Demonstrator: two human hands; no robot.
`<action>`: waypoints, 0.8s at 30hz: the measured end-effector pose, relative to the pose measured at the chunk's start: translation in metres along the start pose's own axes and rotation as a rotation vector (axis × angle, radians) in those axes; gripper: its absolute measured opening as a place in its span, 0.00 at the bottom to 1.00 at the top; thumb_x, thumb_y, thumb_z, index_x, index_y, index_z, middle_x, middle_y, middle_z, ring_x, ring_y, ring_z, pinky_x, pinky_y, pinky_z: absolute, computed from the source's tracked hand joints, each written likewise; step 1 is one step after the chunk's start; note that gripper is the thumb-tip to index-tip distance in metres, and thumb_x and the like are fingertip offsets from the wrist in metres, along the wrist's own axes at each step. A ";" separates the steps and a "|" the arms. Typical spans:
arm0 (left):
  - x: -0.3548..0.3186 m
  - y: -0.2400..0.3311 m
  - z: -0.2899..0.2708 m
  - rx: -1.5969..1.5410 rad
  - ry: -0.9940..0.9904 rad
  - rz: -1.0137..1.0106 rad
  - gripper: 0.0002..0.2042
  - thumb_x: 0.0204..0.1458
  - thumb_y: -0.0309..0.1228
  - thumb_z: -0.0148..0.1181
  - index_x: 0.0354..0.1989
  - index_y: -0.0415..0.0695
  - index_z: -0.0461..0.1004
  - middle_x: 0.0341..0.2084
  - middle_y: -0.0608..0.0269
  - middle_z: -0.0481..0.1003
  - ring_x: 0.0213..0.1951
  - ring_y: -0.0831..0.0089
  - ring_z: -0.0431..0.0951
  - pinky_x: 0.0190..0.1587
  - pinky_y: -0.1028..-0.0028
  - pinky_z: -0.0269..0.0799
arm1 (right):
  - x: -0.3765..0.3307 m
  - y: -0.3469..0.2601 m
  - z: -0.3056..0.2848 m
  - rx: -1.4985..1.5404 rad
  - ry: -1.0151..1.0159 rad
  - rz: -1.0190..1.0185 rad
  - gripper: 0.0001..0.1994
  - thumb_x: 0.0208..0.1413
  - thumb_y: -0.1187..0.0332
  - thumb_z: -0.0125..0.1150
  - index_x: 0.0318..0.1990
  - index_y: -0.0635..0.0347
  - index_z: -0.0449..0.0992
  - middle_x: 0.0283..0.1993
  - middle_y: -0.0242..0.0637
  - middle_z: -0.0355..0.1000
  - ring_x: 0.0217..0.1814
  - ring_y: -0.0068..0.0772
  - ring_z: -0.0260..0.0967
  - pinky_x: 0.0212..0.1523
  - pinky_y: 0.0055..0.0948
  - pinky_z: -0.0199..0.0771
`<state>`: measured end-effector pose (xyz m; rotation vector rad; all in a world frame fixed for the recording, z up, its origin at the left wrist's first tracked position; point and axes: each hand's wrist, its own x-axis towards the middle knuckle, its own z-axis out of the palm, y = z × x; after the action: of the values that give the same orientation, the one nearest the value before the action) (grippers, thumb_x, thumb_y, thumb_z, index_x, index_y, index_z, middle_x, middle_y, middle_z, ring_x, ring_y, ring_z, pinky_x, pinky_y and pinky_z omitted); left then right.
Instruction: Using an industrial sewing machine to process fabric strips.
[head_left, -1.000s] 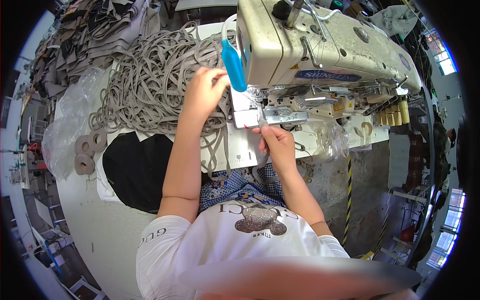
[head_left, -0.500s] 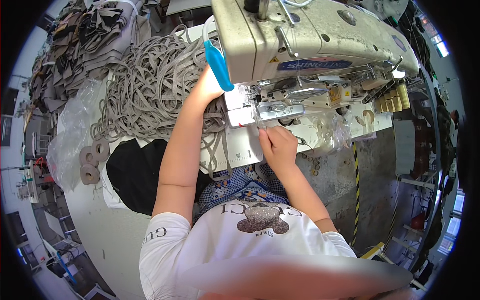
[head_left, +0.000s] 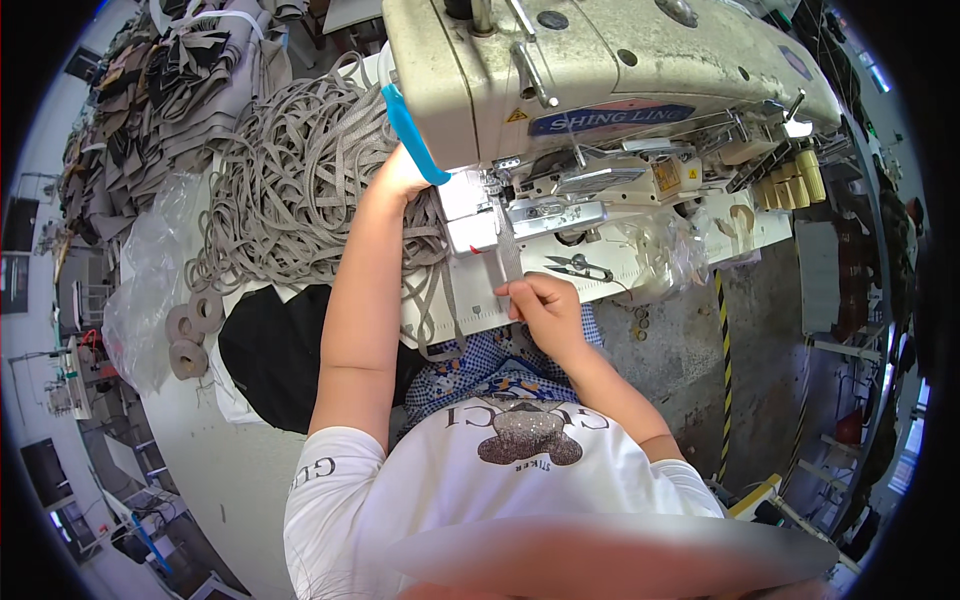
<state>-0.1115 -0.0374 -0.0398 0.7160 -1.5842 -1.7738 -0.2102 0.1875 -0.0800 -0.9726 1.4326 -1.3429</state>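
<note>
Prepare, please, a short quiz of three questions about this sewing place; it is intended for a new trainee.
1. Which hand visibly pinches the strip?
2. True or false: the scissors lie on the table.
3. How many rolls show beside the black cloth: a) two, b) three, c) five?

Key: 1. The right hand. 2. True. 3. b.

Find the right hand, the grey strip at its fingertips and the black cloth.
Right hand (head_left: pixel 546 308): head view, middle of hand.
Grey strip (head_left: pixel 509 250): head view, visible middle.
Black cloth (head_left: pixel 275 350): head view, visible middle.
</note>
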 end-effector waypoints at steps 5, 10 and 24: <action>0.002 -0.008 -0.002 -0.057 -0.008 0.015 0.21 0.35 0.23 0.67 0.41 0.38 0.70 0.37 0.63 0.72 0.38 0.72 0.71 0.41 0.73 0.68 | 0.001 0.009 0.001 -0.101 -0.031 -0.129 0.12 0.55 0.67 0.49 0.29 0.65 0.77 0.16 0.29 0.65 0.18 0.15 0.59 0.19 0.16 0.58; 0.006 -0.013 -0.006 0.013 -0.035 -0.008 0.19 0.36 0.22 0.66 0.40 0.40 0.71 0.35 0.62 0.72 0.37 0.72 0.71 0.39 0.73 0.69 | 0.001 0.009 -0.005 -0.153 -0.066 -0.198 0.12 0.55 0.67 0.49 0.30 0.65 0.77 0.17 0.29 0.66 0.19 0.16 0.60 0.20 0.17 0.58; 0.008 -0.015 -0.011 0.152 -0.132 0.118 0.17 0.37 0.23 0.63 0.39 0.39 0.70 0.33 0.63 0.72 0.35 0.72 0.71 0.36 0.72 0.69 | 0.018 -0.003 0.013 0.131 -0.044 -0.026 0.12 0.55 0.69 0.48 0.27 0.66 0.75 0.21 0.32 0.70 0.22 0.16 0.64 0.24 0.16 0.64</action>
<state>-0.1098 -0.0492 -0.0555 0.5721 -1.8266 -1.6573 -0.2022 0.1663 -0.0783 -0.9320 1.2862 -1.4082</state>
